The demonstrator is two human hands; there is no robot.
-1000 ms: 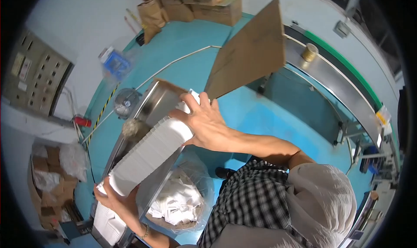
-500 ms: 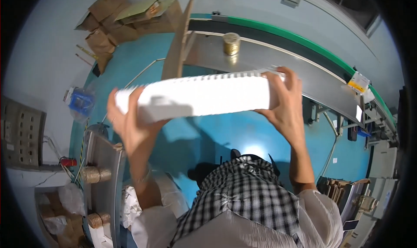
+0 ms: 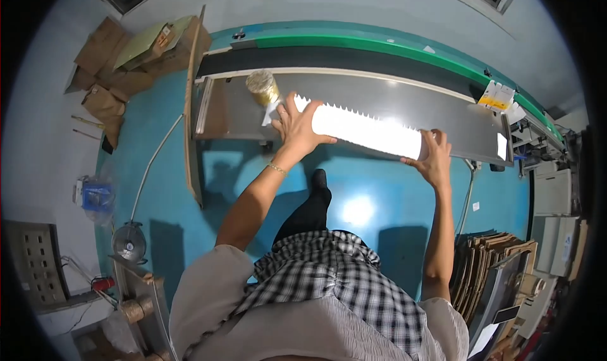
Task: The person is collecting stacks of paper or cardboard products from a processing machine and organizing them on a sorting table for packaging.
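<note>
A long white block [image 3: 367, 132] has a row of small pointed teeth along its far edge; glare hides its finer detail. I hold it by both ends. My left hand [image 3: 297, 127] is closed round its left end, and my right hand [image 3: 433, 155] grips the right end. The block slants, right end nearer me, over the front edge of a grey metal bench [image 3: 471, 117]. Whether it touches the bench I cannot tell. Beyond my left hand stands a yellowish roll of tape [image 3: 262, 86], with a small white piece [image 3: 270, 113] beside it.
Behind the bench top run a black conveyor belt [image 3: 354, 61] and a green rail [image 3: 379, 43]. An upright brown board [image 3: 192, 108] borders the bench's left end. Cardboard boxes [image 3: 107, 51] lie far left. Flattened cardboard [image 3: 484, 266] stands at my right; a fan [image 3: 129, 241] is at left.
I have come closer to the bench, carrying the white block from over the floor to the bench's front edge. Its right end now tilts toward me. Both hands keep their hold.
</note>
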